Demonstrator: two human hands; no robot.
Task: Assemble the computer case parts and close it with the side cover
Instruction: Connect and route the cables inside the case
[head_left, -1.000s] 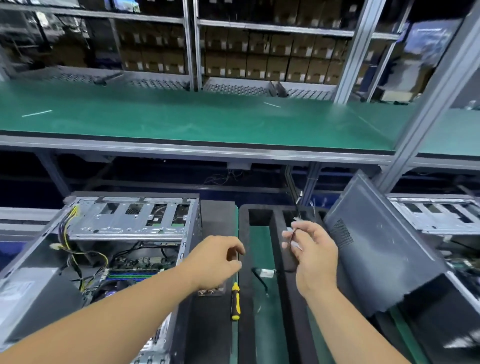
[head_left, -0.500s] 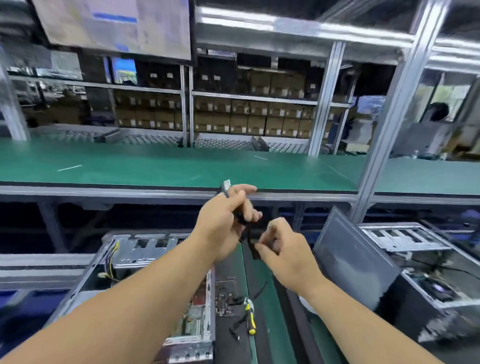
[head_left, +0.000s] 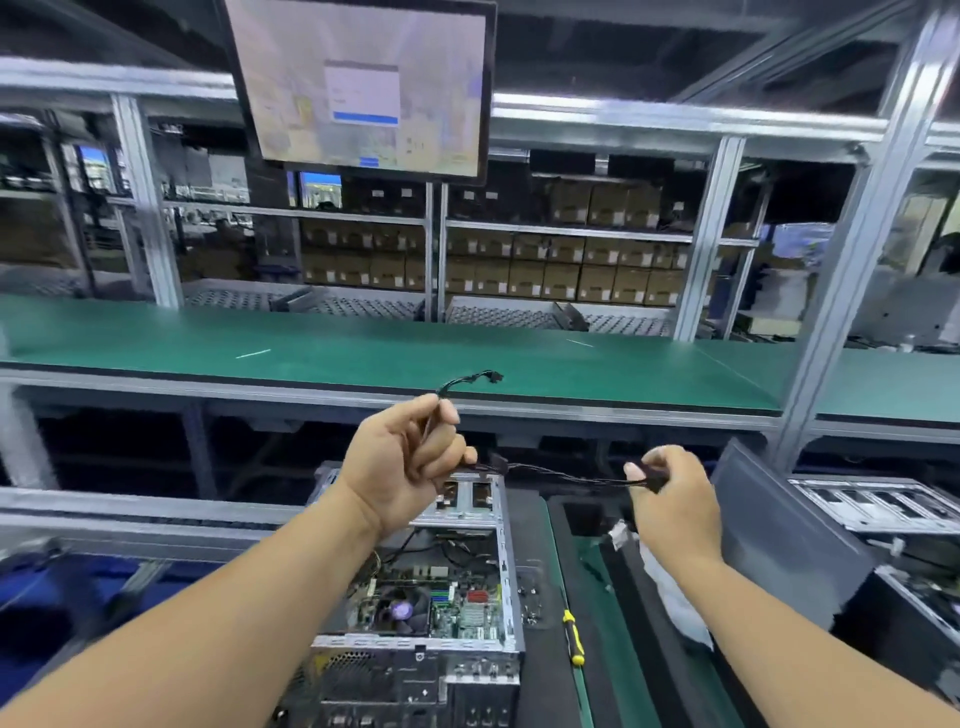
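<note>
A thin black cable (head_left: 561, 474) is stretched between my two hands, raised above the bench. My left hand (head_left: 402, 460) grips one part of it, and a loose end with a small connector (head_left: 488, 376) sticks up past my fingers. My right hand (head_left: 670, 488) pinches the cable's other end. Below my left arm lies the open computer case (head_left: 457, 587) with its motherboard and wiring showing. The dark grey side cover (head_left: 779, 525) leans upright at the right of the foam tray.
A yellow-handled screwdriver (head_left: 573, 636) and loose screws (head_left: 530, 603) lie right of the case. A black foam tray (head_left: 639, 613) holds a white bag (head_left: 670, 592). Another open case (head_left: 883, 506) sits far right. A green shelf (head_left: 363, 353) and a monitor (head_left: 358, 83) stand ahead.
My hands rose from the foam tray with the cable, came together, then drew apart, pulling the cable out straight. The view tilted upward.
</note>
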